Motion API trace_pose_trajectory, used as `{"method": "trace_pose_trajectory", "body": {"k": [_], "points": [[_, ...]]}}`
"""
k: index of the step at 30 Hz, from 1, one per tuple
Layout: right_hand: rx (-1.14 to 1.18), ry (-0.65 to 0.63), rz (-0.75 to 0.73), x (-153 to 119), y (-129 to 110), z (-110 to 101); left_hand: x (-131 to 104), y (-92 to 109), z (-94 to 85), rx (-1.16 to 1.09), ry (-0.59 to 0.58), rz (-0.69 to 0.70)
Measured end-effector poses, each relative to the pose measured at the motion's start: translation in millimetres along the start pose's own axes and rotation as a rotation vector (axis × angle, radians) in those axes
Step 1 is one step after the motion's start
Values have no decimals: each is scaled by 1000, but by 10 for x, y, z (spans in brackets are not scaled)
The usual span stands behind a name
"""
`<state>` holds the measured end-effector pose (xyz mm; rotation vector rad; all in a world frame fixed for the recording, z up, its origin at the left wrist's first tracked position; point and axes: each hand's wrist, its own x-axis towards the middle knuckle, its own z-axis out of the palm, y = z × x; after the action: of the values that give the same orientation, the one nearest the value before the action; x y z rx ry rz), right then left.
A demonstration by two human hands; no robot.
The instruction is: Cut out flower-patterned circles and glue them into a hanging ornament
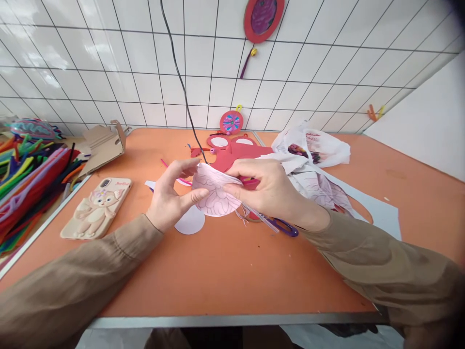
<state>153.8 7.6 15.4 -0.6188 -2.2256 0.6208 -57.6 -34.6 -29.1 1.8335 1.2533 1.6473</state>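
Note:
Between both hands, above the table, is a round piece of pale pink paper [220, 196] with petal-like lines drawn on it. My left hand [172, 194] pinches its left edge, thumb in front and fingers behind. The upper right edge is gripped by my right hand [267, 186], thumb on the face of the paper. A white paper circle [191, 222] lies on the table below my left hand. Under my right hand, scissors with dark blue handles [285, 227] are partly hidden. Red paper pieces [232, 155] lie behind the hands.
A phone in a cartoon case [98, 208] lies at left, beside many coloured pipe cleaners [32, 184] and a cardboard piece [105, 143]. White plastic bag [327, 145] and crumpled papers [316, 186] sit at right. A black cable [178, 72] hangs down the tiled wall.

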Motion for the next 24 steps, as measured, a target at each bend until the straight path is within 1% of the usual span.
{"method": "trace_pose_trajectory", "body": {"k": [3,4,5,7,9,11,13,17,20,24], "points": [[58,-22,82,-1,-24,-11,33,13,-41,1,82,14],[60,-23,88,2,-28,-16,45,28,-54,-18,76,12],[56,-27,89,5,-29,-20,54,45,-63,-51,44,-8],[44,-35,89,8,-26,-20,52,77,-57,-140,-80,-117],[39,-51,100,5,-13,-7,22,96,-21,-223,-205,-302],[48,-57,84,-1,13,20,-29,101,34,-279,-247,-463],[28,-3,5,-10,52,56,-78,102,85,-313,-220,-506],[-167,211,-263,-29,136,117,-129,106,131,-272,-165,-450],[-300,268,-391,-46,167,130,-136,114,129,-219,-163,-440],[-388,317,-484,-63,174,140,-143,121,131,-214,-195,-453]]}}
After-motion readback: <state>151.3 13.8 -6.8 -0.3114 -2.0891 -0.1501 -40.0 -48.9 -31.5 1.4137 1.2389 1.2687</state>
